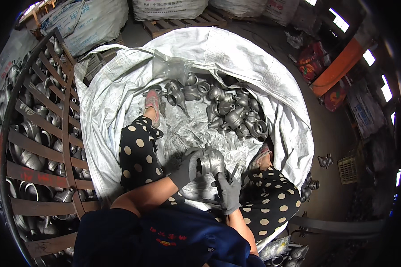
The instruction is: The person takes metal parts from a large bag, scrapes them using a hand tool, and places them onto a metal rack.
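A rounded grey metal casting [213, 161] with a short stub on top is held up between my hands, over the bag's floor. My left hand [185, 171], in a grey glove, is closed on its left side, beside a dark round opening. My right hand [229, 193], also gloved, grips its lower right side. A thin dark shape rises beside the right fingers; I cannot tell whether it is a tool or a finger. Beyond my hands a heap of similar castings [234, 113] lies inside the large white woven bag [276, 75]. Several more castings [176, 95] lie farther left.
My legs lie spread on both sides of my hands. A brown metal crate [40, 171] full of castings stands at the left. Stuffed sacks [84, 26] and a wooden pallet [182, 24] are behind. An orange post [343, 66] and a yellow basket [347, 169] are at the right.
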`<control>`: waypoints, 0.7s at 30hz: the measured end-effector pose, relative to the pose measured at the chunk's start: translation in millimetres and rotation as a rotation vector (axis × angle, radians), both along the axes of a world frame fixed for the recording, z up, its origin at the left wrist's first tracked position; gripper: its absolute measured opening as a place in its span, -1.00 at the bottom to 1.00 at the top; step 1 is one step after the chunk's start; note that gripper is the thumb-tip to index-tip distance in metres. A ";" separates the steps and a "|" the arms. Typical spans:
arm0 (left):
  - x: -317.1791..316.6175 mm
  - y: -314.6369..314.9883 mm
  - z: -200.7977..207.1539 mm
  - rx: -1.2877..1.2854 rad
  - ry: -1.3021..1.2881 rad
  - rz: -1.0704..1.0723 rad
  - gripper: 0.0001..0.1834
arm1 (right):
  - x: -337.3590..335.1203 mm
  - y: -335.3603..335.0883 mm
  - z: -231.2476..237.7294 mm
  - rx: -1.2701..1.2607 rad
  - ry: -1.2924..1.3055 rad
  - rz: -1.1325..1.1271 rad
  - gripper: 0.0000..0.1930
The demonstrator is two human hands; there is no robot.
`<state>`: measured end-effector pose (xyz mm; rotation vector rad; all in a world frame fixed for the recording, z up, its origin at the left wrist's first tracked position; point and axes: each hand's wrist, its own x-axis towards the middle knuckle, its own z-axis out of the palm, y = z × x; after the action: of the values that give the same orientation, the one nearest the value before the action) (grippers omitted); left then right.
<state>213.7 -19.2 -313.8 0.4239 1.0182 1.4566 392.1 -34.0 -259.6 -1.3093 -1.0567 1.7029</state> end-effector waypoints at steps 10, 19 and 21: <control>-32.0 -20.9 8.5 -0.162 -0.341 -0.211 -0.52 | -4.9 2.6 36.6 0.031 0.007 0.146 -0.58; -188.4 -38.9 186.1 0.298 -0.295 0.309 -0.28 | 3.5 -6.1 40.7 -0.045 0.123 0.190 -0.63; -244.0 -43.5 234.4 0.379 -0.035 0.556 -0.32 | 3.7 -8.3 31.7 -0.060 0.098 0.180 -0.64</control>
<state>-30.3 -62.7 -79.4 0.3980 0.8662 2.1662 395.8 -42.3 -227.9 -1.1843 -1.1011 1.9251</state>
